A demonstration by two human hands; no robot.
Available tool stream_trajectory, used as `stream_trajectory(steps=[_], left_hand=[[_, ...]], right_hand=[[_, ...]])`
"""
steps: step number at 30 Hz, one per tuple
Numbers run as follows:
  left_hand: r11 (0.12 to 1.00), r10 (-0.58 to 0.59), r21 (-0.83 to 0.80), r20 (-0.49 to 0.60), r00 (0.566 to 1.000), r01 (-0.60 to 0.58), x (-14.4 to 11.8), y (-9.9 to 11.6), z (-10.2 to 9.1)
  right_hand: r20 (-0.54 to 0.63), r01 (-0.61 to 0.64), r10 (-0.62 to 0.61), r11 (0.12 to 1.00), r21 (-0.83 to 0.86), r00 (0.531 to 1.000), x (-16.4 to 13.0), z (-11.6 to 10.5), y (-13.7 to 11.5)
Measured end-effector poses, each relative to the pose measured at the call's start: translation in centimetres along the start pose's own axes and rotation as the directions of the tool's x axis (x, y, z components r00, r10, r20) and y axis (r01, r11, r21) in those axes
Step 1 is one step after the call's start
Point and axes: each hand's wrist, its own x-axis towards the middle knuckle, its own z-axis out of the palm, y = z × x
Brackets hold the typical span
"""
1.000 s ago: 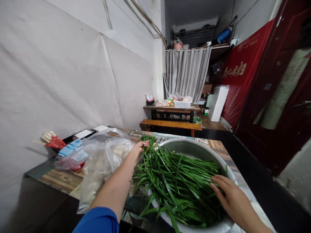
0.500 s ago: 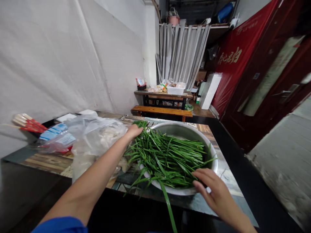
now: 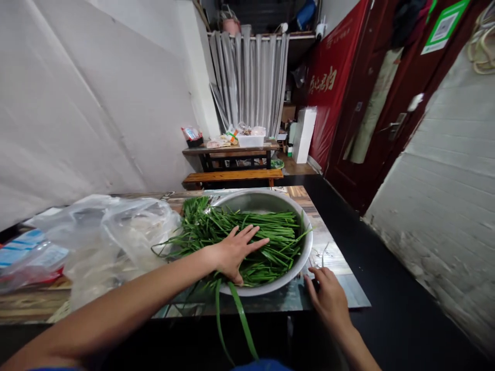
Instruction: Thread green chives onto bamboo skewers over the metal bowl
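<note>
Chives [image 3: 247,232] overhanging basin rim [image 3: 305,257]

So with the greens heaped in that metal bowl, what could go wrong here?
The long green chive leaves overhang the round steel bowl, and a few dangle past the table edge, so they might slide off. The left hand presses flat on the pile, while the right hand rests beside the bowl, which could tip.

left hand [image 3: 232,252]: flat, fingers spread (arm outstretched) | right hand [image 3: 328,299]: palm down, fingers loosely curled
</note>
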Motion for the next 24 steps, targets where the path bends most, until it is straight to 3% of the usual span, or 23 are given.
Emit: stream_trajectory(steps=[4, 7, 10, 13, 16, 19, 21, 23, 24], left_hand=[[0.984, -0.057, 0.167, -0.006, 0.998, 0.057, 1.9, 0.0, 2.2], [0.981, -0.06, 0.18, -0.031, 0.998, 0.065, 2.4, -0.3, 3.0], [0.989, -0.043, 0.141, -0.067, 0.997, 0.052, 2.9, -1.4, 2.7], [0.998, -0.044, 0.049, -0.106, 0.993, 0.049, 3.6, -2.8, 1.7], [0.999, -0.039, 0.014, -0.069, 0.997, 0.04, 4.0, -2.9, 1.0], [0.995, -0.057, 0.08, 0.017, 0.998, 0.055, 3.3, -1.9, -0.3], [0.994, -0.085, 0.073, 0.018, 0.996, 0.083, 1.5, -1.2, -2.2], [0.992, -0.123, -0.006, -0.068, 0.99, 0.123, -1.8, -0.7, -4.5], [0.982, -0.186, -0.061, -0.134, 0.973, 0.179, -3.9, -0.5, -5.4]], right_hand=[[-0.048, -0.068, 0.065, 0.996, -0.064, 0.997, 1.0, 1.0, 0.8], [-0.062, -0.088, 0.084, 0.994, -0.059, 0.995, 2.1, 0.7, 1.5], [-0.151, -0.074, 0.079, 0.997, 0.036, 0.985, 3.3, -0.2, 1.0], [-0.264, 0.022, 0.008, 0.994, 0.11, 0.964, 4.2, -1.4, -1.0], [-0.249, 0.13, -0.089, 0.98, 0.152, 0.964, 4.3, -2.8, -2.9], [-0.201, 0.181, -0.148, 0.97, 0.162, 0.968, 5.4, -4.4, -4.0], [-0.094, 0.221, -0.207, 0.958, 0.185, 0.974, 7.7, -5.3, -4.6], [0.136, 0.267, -0.306, 0.931, 0.248, 0.942, 11.5, -5.2, -5.7], [0.261, 0.274, -0.35, 0.918, 0.286, 0.9, 13.8, -4.6, -6.4]])
